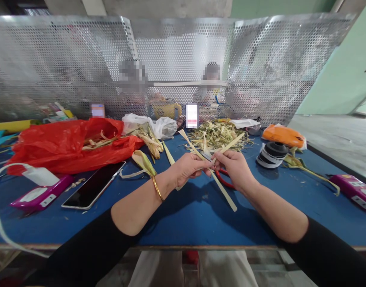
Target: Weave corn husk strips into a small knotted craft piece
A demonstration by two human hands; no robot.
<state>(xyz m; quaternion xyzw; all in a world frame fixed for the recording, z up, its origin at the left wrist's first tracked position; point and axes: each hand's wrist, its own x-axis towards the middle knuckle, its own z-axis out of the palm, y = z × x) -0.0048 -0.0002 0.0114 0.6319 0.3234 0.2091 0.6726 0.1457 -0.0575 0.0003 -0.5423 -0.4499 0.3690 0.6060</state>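
Observation:
Pale flat plant strips (225,192) cross each other between my two hands above the blue table (177,223). My left hand (190,169) pinches one long strip, which runs from the upper left down to the lower right. Another strip (233,144) points to the upper right, pinched in the fingers of my right hand (232,165). Both hands nearly touch at the crossing. Red-handled scissors (226,181) lie behind and under my right hand, partly hidden by it. A further pale strip (168,153) lies beyond my left wrist.
A red plastic bag (57,139) with husks and a phone (95,186) lie left. A pile of shredded strips (215,133) sits behind my hands. Right are a black-and-white roll (272,154), an orange packet (283,135) and a purple power strip (355,191). A perforated metal screen (177,52) stands behind.

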